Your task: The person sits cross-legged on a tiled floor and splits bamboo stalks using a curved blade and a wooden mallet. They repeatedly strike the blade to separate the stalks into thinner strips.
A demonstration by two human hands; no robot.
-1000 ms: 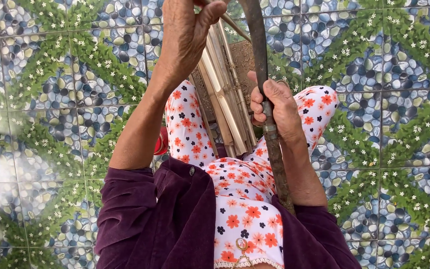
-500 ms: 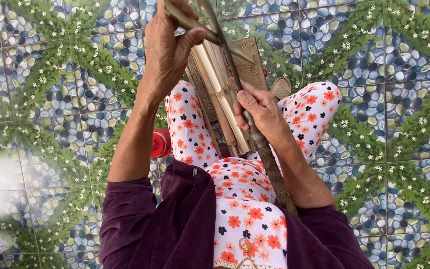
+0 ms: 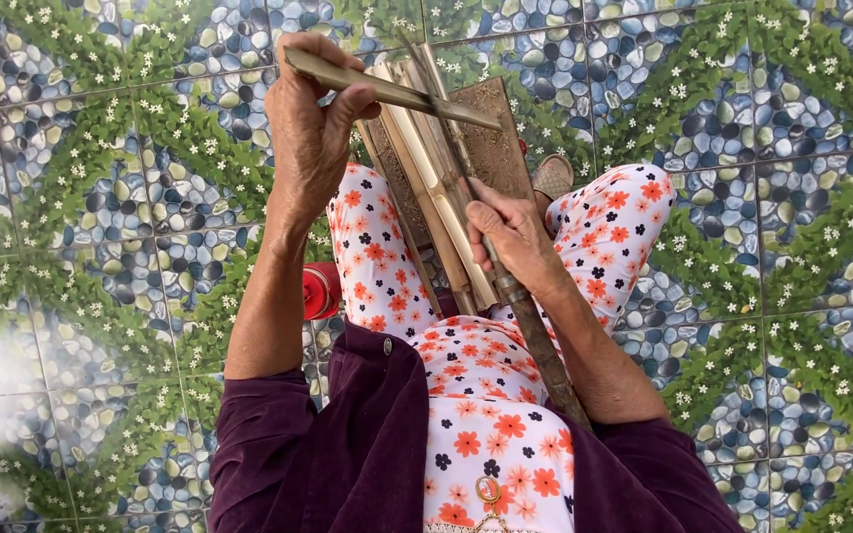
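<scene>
Head view, looking straight down on a seated person. The left hand (image 3: 313, 123) is raised over the lap, its fingers closed around one end of a bamboo strip (image 3: 392, 89), which runs level and rightward from the fist, crossing above the bundle below it. The right hand (image 3: 510, 237) is clamped on a long-handled knife (image 3: 530, 331); the dark, rough handle passes back along the right forearm towards the elbow, while the thin blade rises forward from the fist and meets the bamboo strip near its free end. Whether the edge has entered the strip cannot be told.

Between the knees lies a bundle of pale bamboo slats (image 3: 441, 212), resting lengthwise on a brown wooden board (image 3: 496, 148) with a patterned surface; the slats lie side by side and touching. Both knees, in white trousers with an orange and dark flower print (image 3: 377, 257), flank the board. Dark purple sleeves (image 3: 278, 444) cover both upper arms. A sandal (image 3: 552, 176) shows just beside the right knee, touching the board's edge. A small red object (image 3: 320, 291) lies on the floor just beside the left thigh, partly hidden by the left forearm. The floor (image 3: 81, 197) is tiled with a printed pattern of blue-grey pebbles crossed by green bands with white flowers.
</scene>
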